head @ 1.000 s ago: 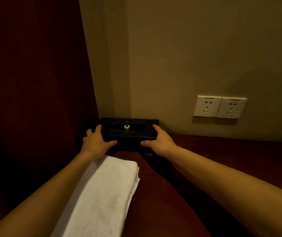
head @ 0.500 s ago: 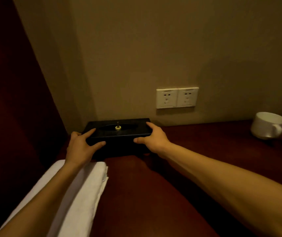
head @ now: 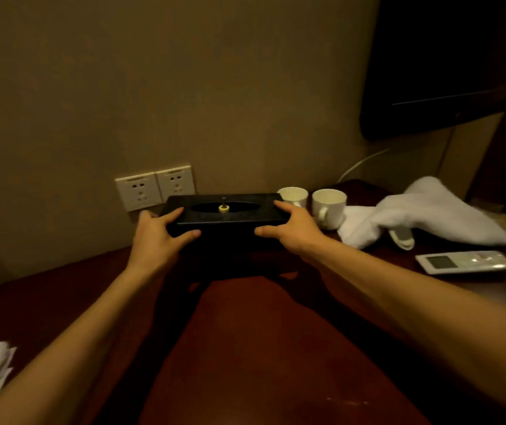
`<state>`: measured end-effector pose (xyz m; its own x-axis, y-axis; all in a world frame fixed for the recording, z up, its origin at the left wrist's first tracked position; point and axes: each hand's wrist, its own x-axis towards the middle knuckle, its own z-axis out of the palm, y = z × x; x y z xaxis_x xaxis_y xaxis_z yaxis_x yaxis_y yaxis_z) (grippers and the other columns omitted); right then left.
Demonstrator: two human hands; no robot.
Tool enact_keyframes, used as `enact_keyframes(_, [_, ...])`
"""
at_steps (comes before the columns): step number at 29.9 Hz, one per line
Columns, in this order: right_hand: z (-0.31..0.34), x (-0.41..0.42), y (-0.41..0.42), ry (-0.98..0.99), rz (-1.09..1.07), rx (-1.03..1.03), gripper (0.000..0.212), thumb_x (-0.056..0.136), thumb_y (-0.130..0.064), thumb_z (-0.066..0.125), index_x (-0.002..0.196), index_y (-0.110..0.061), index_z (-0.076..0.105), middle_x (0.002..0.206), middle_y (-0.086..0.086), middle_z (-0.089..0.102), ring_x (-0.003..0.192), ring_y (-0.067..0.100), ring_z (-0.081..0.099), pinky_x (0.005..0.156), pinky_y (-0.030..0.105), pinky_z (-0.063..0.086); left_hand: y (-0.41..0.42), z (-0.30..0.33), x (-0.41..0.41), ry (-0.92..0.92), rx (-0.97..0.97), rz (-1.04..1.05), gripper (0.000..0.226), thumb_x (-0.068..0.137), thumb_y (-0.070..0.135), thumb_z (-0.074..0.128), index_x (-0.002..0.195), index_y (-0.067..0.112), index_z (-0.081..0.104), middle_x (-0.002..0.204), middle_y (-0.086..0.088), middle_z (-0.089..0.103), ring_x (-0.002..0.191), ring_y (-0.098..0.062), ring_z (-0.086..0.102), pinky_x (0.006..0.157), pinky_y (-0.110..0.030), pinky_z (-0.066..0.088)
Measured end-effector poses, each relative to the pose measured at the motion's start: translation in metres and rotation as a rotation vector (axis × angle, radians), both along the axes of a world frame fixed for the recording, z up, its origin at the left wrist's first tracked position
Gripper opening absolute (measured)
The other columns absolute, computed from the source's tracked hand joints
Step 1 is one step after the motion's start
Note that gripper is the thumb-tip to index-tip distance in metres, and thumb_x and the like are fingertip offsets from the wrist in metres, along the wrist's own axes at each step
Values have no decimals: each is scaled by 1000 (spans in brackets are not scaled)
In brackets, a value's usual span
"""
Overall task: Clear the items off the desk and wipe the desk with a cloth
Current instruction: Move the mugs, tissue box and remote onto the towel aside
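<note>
Presently, left hand [head: 156, 240] and right hand [head: 294, 231] grip opposite ends of the flat black rectangular tissue box [head: 225, 217], held above the dark red wooden desk [head: 261, 348]. Risk: swinging rightward may knock the two white ceramic cups [head: 327, 207] nearby.

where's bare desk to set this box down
Bare: the near middle of the desk, between both forearms. Crowded: the right, with two cups, a towel and a remote. The box is in both hands.
</note>
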<state>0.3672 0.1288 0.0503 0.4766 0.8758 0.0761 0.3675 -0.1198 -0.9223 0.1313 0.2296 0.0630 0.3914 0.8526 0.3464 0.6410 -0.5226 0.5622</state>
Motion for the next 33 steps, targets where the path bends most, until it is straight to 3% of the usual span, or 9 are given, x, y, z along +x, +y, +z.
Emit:
enact_keyframes(4, [21, 57, -30, -15, -109, 83, 93, 67, -27, 87, 146, -15, 39, 139, 6, 51, 121, 22, 55, 100, 35, 48, -13, 24, 67, 13, 54, -68, 68, 80, 43, 69, 141, 24, 45, 113, -12, 41, 107, -32, 44, 94, -38, 38])
enact_keyframes(7, [32, 98, -47, -61, -172, 103, 93, 64, -33, 88, 144, -18, 43, 137, 4, 53, 123, 22, 53, 103, 36, 46, -21, 37, 109, 1, 106, -127, 68, 81, 43, 68, 141, 22, 44, 107, -10, 40, 101, -25, 42, 83, -32, 35])
enact_keyframes(13, [45, 186, -91, -57, -254, 138, 89, 69, -25, 86, 145, -15, 41, 136, 8, 54, 119, 23, 56, 99, 37, 50, -40, 48, 212, -10, 122, -225, 66, 82, 42, 68, 141, 24, 43, 107, -6, 36, 91, -18, 41, 87, -29, 37])
enact_keyframes(16, [41, 232, -117, -63, -331, 150, 87, 70, -24, 85, 145, -16, 41, 137, 8, 54, 119, 24, 56, 99, 39, 50, -52, 44, 271, -46, 120, -291, 66, 81, 44, 69, 140, 25, 46, 108, -6, 38, 94, -22, 47, 91, -31, 40])
enact_keyframes(21, [21, 299, -153, -65, -421, 108, 83, 73, -22, 83, 145, -16, 41, 136, 8, 54, 120, 23, 56, 92, 28, 48, -67, 22, 356, -30, 58, -394, 64, 83, 42, 68, 140, 23, 46, 112, -8, 38, 103, -29, 50, 97, -32, 39])
enact_keyframes(26, [-10, 332, -163, -45, -426, 3, 79, 71, -25, 84, 140, -13, 47, 129, 7, 59, 112, 23, 58, 90, 31, 50, -73, -17, 394, 25, -15, -425, 62, 86, 37, 66, 142, 24, 42, 122, -16, 43, 113, -30, 47, 99, -32, 37])
enact_keyframes(29, [-26, 335, -160, -57, -442, -36, 79, 69, -30, 85, 138, -15, 49, 127, 6, 60, 111, 23, 59, 97, 40, 51, -68, -22, 401, 105, -20, -445, 57, 84, 39, 68, 136, 22, 50, 121, -17, 52, 116, -30, 47, 96, -36, 42])
enact_keyframes(33, [-33, 327, -158, -50, -434, -29, 78, 71, -29, 84, 138, -14, 48, 128, 7, 60, 113, 23, 59, 98, 41, 50, -64, -24, 393, 145, -39, -451, 55, 82, 37, 70, 133, 21, 55, 120, -18, 58, 116, -29, 53, 95, -41, 45])
